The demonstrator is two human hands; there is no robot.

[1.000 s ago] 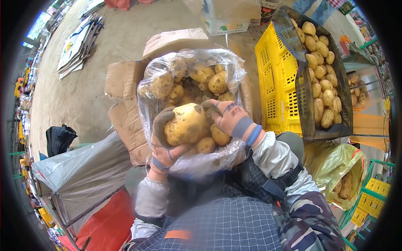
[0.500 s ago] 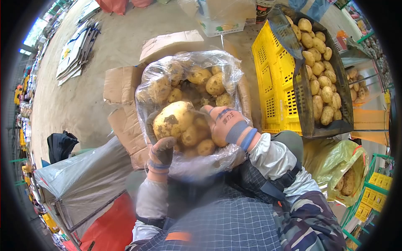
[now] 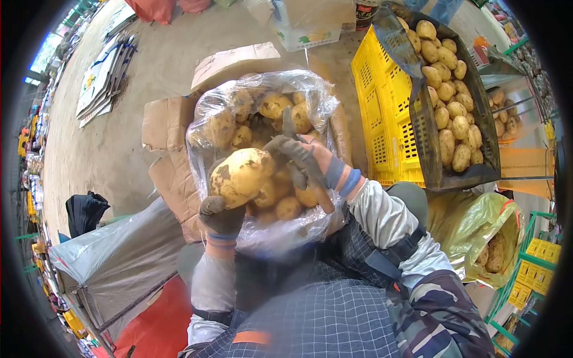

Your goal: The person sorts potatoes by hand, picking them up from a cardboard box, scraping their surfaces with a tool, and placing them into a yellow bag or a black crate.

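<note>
Potato [image 3: 242, 176] sits gripped in left hand [image 3: 222, 216]; right hand [image 3: 307, 160] clasps knife [image 3: 321, 197].

I am working in a produce packing yard: potatoes [image 3: 449, 113] are filling a yellow crate [image 3: 382, 113], flattened cartons [image 3: 104, 74] lying on concrete floor [image 3: 119, 143]

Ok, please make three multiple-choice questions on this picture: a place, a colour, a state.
1. Where is the big potato? A on the floor; B in the left hand, over the clear bag; C on a shelf.
2. What colour is the crate beside the bag? A yellow; B blue; C white.
3. The clear bag is: A tied shut; B empty; C open, with potatoes inside.
Answers: B, that hand grips it; A, its walls are yellow; C, its mouth gapes over potatoes.
</note>
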